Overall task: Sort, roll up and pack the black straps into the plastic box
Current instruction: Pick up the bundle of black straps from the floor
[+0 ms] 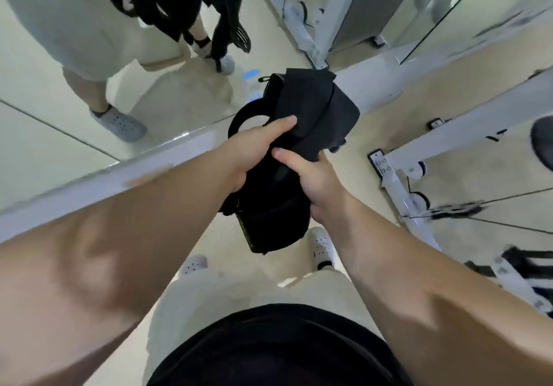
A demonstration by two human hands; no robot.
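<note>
both bare forearms reach forward and converge; left hand [254, 149] and right hand [312, 180] grip the black strap bundle [314, 107], thumbs on top, nearly touching.

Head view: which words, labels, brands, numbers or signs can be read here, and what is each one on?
No text in this frame is readable.
On the black straps, held by the left hand and right hand: no label or brand shows.
On the blue floor marks: too blurred to tell whether they are text.
On the white metal bracket: only screw heads, no print.
</note>
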